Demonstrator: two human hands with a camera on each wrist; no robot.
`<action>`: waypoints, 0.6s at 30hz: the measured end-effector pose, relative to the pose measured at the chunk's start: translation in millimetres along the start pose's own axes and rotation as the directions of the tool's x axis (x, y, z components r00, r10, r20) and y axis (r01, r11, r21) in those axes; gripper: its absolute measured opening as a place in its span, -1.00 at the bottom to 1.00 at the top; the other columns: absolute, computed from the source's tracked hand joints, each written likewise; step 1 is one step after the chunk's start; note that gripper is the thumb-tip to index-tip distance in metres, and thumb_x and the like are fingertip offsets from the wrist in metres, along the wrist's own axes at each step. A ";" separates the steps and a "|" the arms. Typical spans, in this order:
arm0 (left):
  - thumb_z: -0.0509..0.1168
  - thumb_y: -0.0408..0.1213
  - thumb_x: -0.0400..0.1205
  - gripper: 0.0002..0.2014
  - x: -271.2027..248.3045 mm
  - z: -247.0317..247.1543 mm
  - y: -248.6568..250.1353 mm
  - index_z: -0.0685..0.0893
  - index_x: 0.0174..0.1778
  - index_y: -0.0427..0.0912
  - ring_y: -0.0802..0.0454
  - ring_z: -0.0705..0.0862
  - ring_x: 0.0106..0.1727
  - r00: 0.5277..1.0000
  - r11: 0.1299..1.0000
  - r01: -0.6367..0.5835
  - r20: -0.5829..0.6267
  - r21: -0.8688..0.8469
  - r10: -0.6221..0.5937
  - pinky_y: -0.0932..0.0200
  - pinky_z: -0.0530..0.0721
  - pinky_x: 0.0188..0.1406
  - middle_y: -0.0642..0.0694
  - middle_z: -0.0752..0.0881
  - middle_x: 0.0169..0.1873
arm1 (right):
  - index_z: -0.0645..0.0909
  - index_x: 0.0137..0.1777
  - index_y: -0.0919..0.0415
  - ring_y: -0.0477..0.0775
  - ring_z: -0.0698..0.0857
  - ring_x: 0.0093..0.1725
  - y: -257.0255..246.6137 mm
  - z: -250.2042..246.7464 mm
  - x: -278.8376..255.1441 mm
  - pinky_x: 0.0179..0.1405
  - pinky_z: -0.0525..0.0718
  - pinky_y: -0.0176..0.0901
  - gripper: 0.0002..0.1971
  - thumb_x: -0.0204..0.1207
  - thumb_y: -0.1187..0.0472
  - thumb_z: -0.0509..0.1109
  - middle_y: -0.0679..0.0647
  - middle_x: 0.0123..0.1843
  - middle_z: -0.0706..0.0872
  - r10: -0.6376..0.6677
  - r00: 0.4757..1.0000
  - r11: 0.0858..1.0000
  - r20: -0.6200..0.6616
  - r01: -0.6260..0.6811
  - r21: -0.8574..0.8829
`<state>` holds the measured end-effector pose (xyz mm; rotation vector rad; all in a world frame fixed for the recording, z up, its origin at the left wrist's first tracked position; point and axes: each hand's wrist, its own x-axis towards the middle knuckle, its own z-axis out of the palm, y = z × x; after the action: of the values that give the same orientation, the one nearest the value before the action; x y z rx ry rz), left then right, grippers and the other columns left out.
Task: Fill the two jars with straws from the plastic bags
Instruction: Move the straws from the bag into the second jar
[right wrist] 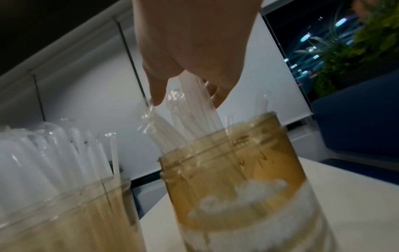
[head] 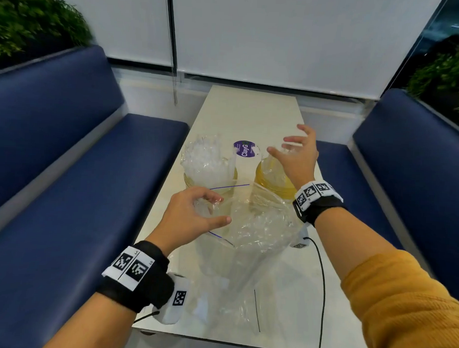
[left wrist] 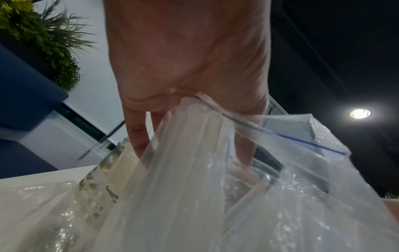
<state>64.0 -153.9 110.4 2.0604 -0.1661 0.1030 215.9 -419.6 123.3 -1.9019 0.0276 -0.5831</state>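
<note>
Two amber jars stand side by side on the counter [head: 252, 109]: the left jar [head: 223, 177] crammed with clear straws [head: 208, 159], the right jar [right wrist: 235, 163] holding only a few straws [right wrist: 194, 105], their tips under my right hand [head: 299, 157], whose grip is loose with fingers spread. My left hand [head: 187, 216] pinches the mouth of one clear zip bag [head: 257, 227], crumpled just in front of the jars. Whether a second bag lies beneath it I cannot tell; the plastic blurs together. A white lid [head: 246, 158] stands between the jars, partly hidden
</note>
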 end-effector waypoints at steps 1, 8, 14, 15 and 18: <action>0.73 0.00 0.30 -0.62 0.7 0.6 -0.4 0.82 -0.01 0.12 0.39 0.70 0.08 1.000 1.000 0.000 0.004 0.001 0.000 0.42 0.57 0.08 0.20 0.80 -0.01 | 0.44 0.36 -0.17 -0.15 0.75 0.10 -4.7 -1.6 2.0 0.05 0.73 -0.34 -0.32 0.32 0.05 0.72 -0.07 0.13 0.74 -0.067 0.997 0.998 -0.030 0.066 -0.017; 0.65 -0.04 0.44 -0.70 0.0 1.4 1.8 0.81 0.06 0.10 0.49 0.66 0.08 1.000 1.000 -0.025 0.018 0.001 0.025 0.69 0.48 -0.02 0.23 0.78 -0.01 | 0.72 0.05 0.20 0.26 0.71 0.20 10.6 -0.3 2.7 0.30 0.57 0.11 -0.53 0.80 -0.04 0.03 0.16 0.07 0.79 -0.003 0.901 0.725 0.433 0.300 -0.620; 0.13 -0.27 0.80 -0.68 -1.7 4.6 7.2 0.79 0.26 0.02 0.21 0.68 0.28 0.997 0.968 0.052 0.068 -0.244 -0.037 0.26 0.52 0.31 0.07 0.81 0.12 | 0.74 0.18 0.08 0.12 0.66 0.17 -65.5 -21.4 -9.9 0.18 0.62 0.05 -0.66 0.72 -0.09 0.24 0.03 0.14 0.75 -0.231 0.887 0.612 0.399 0.451 -0.650; 0.06 -0.28 0.77 -0.62 -1.9 5.3 7.1 0.77 0.29 0.02 0.16 0.67 0.32 0.996 0.960 0.057 0.077 -0.274 -0.038 0.22 0.51 0.36 0.06 0.82 0.12 | 0.75 0.07 0.10 0.09 0.70 0.00 -87.4 -22.6 -18.2 0.01 0.68 0.01 -0.68 0.71 -0.08 0.26 0.01 -0.01 0.77 -0.260 0.870 0.632 0.418 0.481 -0.608; -0.02 -0.26 0.61 -0.48 -2.4 7.3 5.7 0.73 0.36 0.02 0.05 0.67 0.36 0.996 0.946 0.063 0.079 -0.318 -0.040 0.10 0.52 0.47 0.04 0.84 0.10 | 0.76 -0.24 0.24 0.19 0.68 -0.35 -141.2 -18.5 -58.9 -0.26 0.71 0.02 -0.60 0.67 -0.02 0.30 0.14 -0.38 0.75 -0.231 0.804 0.707 0.548 0.526 -0.473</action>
<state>60.7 -162.8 111.5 1.7430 -0.1615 -0.0290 121.4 -361.4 230.3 -2.6815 -0.5830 -0.4132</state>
